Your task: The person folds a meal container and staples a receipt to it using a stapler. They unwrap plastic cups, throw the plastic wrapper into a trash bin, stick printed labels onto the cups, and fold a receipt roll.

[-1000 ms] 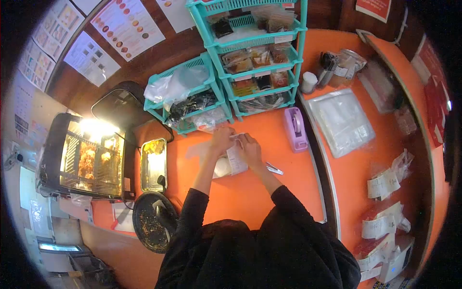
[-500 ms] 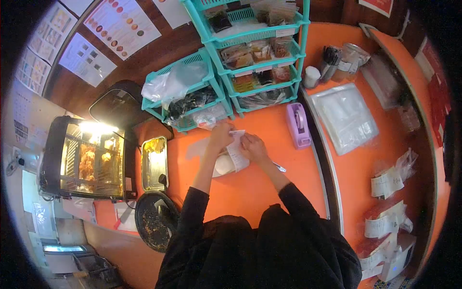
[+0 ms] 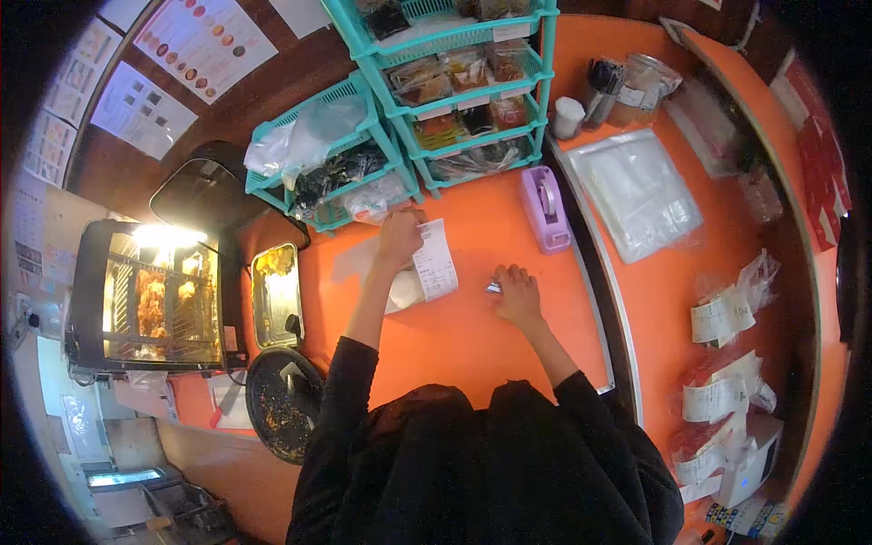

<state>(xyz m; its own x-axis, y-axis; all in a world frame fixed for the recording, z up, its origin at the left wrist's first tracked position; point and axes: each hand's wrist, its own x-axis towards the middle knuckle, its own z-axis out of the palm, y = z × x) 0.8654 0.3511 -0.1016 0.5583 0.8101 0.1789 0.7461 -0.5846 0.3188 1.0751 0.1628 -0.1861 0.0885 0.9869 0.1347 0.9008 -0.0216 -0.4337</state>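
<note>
1. Orange counter (image 3: pixel 436 354), with teal racks (image 3: pixel 474 97) at the back and purple tape dispenser (image 3: pixel 545 211) to the right
2. Pinching upper left corner of printed slip (image 3: pixel 437 263) with left grip (image 3: pixel 401 238)
3. Partly beneath slip, on counter: white packet (image 3: pixel 405 291)
4. Touching small silvery item (image 3: pixel 493 287) with right grip (image 3: pixel 518 295), to the right of slip; cannot tell whether clenched around it

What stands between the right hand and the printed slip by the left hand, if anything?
Nothing visible: the small shiny object is at the right hand, and only bare orange counter lies from there to the printed slip by the left hand. The tape dispenser stands aside.
</note>
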